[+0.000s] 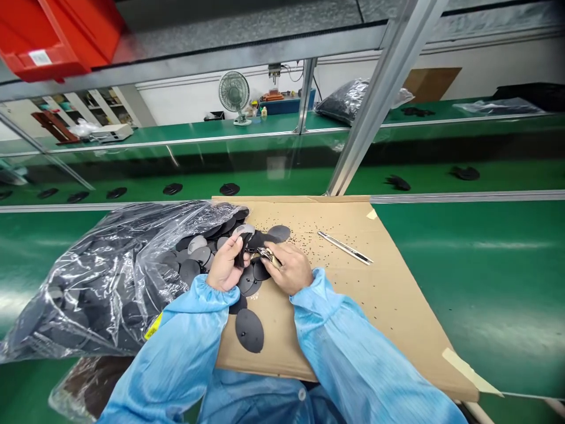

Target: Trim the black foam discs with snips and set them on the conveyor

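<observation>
Between the thumb and fingers of my left hand (pixel 226 263) is a dark oval plastic piece (pixel 241 250), tilted up on edge. My right hand (pixel 289 266) is closed around a pair of cutting pliers (pixel 268 255), whose jaws meet the edge of that piece. Just where they touch is partly hidden by my fingers. Loose black oval pieces (pixel 249 331) lie below and around both hands on a cardboard sheet (pixel 353 318). To the left, a clear plastic bag (pixel 115 265) spills more such pieces towards my left hand.
A slim utility knife (pixel 345 247) lies on the cardboard to the right, amid many small dark scraps. Beyond the cardboard, a green conveyor belt (pixel 273 187) carries spaced black pieces. A metal post (pixel 384 100) rises at its far edge. An orange bin (pixel 57 35) hangs upper left.
</observation>
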{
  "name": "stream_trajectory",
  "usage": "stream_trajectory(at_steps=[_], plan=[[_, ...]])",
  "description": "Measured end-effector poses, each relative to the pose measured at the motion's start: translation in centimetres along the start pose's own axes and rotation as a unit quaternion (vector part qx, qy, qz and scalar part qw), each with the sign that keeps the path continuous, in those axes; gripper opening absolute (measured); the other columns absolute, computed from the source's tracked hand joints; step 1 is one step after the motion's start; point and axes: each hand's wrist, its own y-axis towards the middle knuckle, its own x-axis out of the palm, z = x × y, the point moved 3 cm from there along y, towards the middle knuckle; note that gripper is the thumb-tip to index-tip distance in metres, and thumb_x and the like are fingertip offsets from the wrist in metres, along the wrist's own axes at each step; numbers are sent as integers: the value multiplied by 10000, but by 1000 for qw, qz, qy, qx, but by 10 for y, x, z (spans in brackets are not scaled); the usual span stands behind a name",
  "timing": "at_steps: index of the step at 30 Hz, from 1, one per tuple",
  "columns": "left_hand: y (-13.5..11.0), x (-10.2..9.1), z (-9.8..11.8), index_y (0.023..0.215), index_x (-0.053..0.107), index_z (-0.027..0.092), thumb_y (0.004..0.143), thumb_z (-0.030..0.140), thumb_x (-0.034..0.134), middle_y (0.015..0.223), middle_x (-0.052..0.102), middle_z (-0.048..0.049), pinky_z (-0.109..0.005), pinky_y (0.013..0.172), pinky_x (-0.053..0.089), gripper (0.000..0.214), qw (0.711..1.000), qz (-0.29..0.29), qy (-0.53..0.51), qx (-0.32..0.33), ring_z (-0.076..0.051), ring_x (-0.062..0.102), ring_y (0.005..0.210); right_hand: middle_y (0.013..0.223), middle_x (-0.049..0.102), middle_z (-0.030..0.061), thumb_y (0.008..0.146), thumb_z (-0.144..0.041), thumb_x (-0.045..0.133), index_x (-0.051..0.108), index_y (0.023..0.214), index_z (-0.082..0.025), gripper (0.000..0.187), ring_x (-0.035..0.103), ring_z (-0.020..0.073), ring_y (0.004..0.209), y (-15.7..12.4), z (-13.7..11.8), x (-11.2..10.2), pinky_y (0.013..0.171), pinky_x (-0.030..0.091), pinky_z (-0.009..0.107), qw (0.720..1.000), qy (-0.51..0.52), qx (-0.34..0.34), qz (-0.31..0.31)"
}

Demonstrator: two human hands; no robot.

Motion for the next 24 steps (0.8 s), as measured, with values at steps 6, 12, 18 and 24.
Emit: stream_trajectory(at_steps=[6,12,18,24], plan=[[0,-1,-1,985,598,178,617,303,847,744,530,24,-160,442,371,462,1000,8,-13,-4,-38,478,523,900,686,85,911,-363,539,627,1151,-174,318,629,232,810,-1,-4,-2,773,501,356,1000,-1,-10,-4],[0,-2,-1,998,600,186,645,308,828,733,519,24,-169,451,376,437,1000,5,-1,-3,-42,475,527,865,671,75,908,-353,540,628,1156,-190,309,619,224,790,-2,-4,-2,760,490,345,1000,-6,-15,0],[0,0,-2,1009,599,189,643,326,829,742,518,23,-177,467,373,454,1000,7,10,15,-45,473,536,800,656,59,906,-269,508,640,1118,-191,261,593,210,741,-2,-4,0,732,463,319,997,-68,-30,-2],[0,0,-2,1050,573,203,632,375,829,748,539,24,-205,482,394,520,997,26,43,56,-63,490,532,796,648,55,812,-141,530,647,1091,-195,307,575,214,733,-4,1,1,715,440,313,994,-103,-16,-21]])
